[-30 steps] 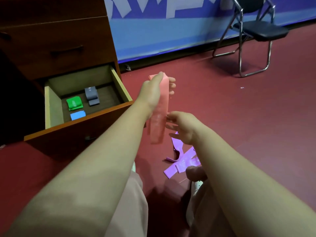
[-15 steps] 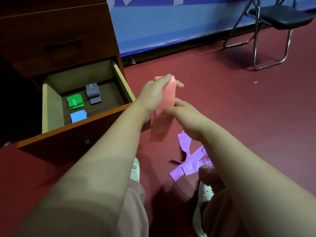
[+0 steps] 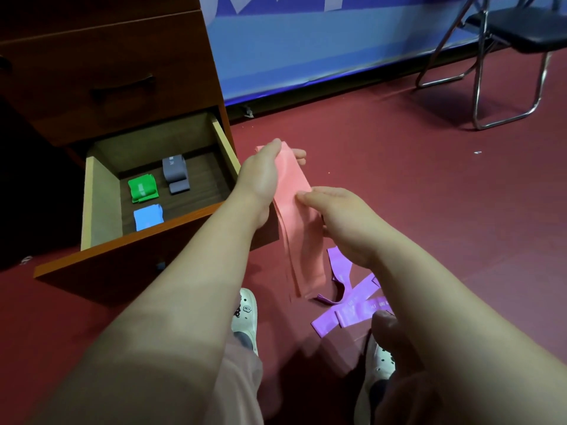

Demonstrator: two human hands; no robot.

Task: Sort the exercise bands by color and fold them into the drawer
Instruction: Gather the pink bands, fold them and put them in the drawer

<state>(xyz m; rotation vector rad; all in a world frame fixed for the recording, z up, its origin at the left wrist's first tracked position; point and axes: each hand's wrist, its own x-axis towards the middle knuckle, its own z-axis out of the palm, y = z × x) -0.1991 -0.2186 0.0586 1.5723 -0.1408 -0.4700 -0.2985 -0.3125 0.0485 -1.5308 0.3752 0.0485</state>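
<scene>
Now our left hand (image 3: 263,179) pinches the top of the limp salmon-pink rubber band (image 3: 302,250); our right hand (image 3: 343,222), fingers straight, has slid lower, likely smoothing it before folding.

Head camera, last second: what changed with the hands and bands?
The right hand rose along the pink band from its lower half to just under the left hand; its fingers touch it, a pinch is unclear. The left hand kept gripping the band's top. The green band, grey band and blue band in the drawer and the purple bands on the floor stayed put.
</scene>
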